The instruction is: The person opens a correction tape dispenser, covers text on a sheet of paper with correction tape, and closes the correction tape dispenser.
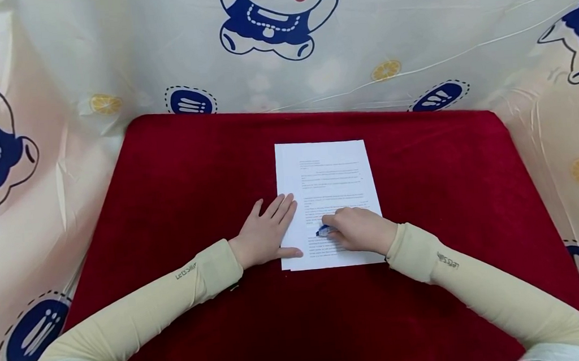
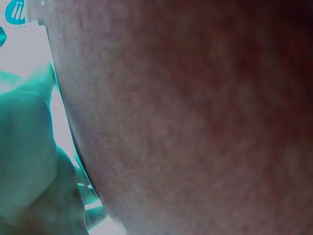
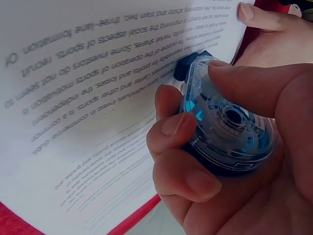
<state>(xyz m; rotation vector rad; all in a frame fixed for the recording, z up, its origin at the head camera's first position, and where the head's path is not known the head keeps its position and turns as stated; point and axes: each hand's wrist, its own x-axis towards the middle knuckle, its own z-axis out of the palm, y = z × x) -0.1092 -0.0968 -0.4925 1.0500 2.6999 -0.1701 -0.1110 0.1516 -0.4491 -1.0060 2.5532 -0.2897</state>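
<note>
Printed paper sheets [image 1: 320, 152], stacked slightly out of line, lie on the red cloth. My right hand [image 1: 363, 228] grips a correction tape dispenser [image 3: 227, 122] with a clear case and blue parts. In the right wrist view the thumb lies on top of the case and the fingers curl round its side. The dispenser's blue tip [image 3: 185, 66] is right at the printed lines. My left hand [image 1: 268, 230] rests flat with spread fingers on the left edge of the paper. Mostly cloth and part of that hand fill the left wrist view.
A red velvet cloth [image 1: 191, 165] covers the table around the paper. Behind it and at both sides hangs a pale curtain [image 1: 146, 44] with cartoon figures. Cream sleeves [image 1: 141, 305] cover both forearms.
</note>
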